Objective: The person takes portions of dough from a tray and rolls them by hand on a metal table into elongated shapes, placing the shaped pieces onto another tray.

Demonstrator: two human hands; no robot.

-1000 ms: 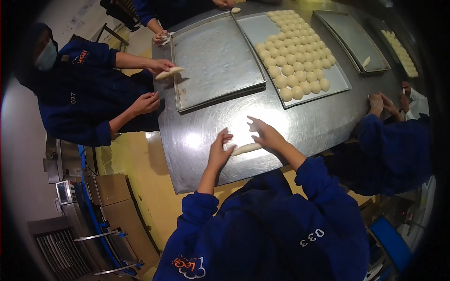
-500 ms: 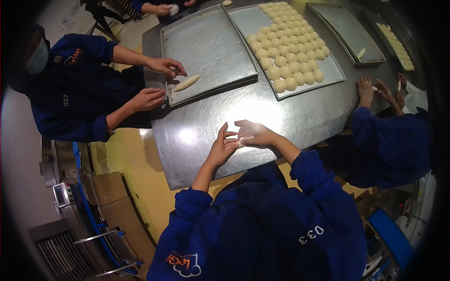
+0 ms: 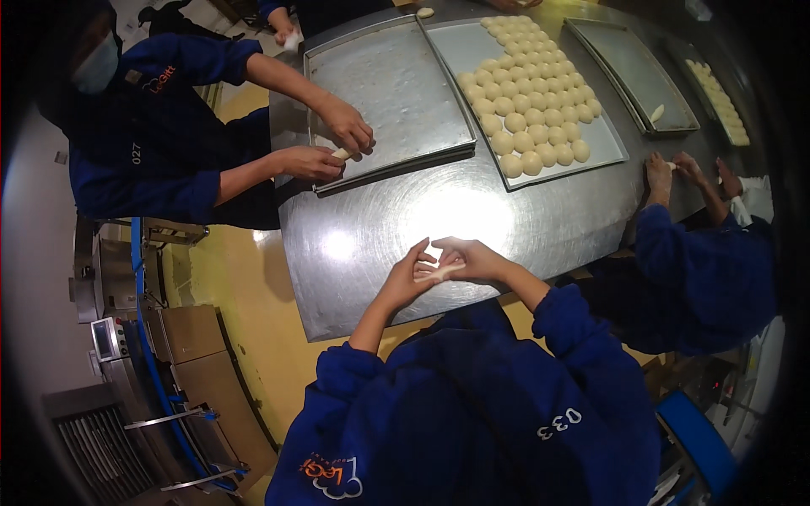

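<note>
A pale strip of dough [image 3: 440, 274] is stretched between my two hands, just above the near edge of the steel table [image 3: 371, 278]. My left hand [image 3: 408, 278] grips one end, its fingers bent and the thumb close to the dough. The other end is in my right hand [image 3: 474, 260], whose fingers curl over it from the right. My fingers partly hide both ends. Beyond my hands, rows of round dough balls [image 3: 537, 114] sit on a flat tray [image 3: 603, 150].
To the left, a co-worker's hands [image 3: 333, 148] hold a dough piece at a stack of metal baking trays [image 3: 392, 84]. More trays [image 3: 633, 72] stand at the far right, one with a small dough piece [image 3: 657, 114]. Another co-worker's hands [image 3: 671, 173] work at the right edge.
My hands have moved slightly nearer to me, and more of the dough strip shows between them. The left co-worker has picked up the dough piece that lay on the baking tray.
</note>
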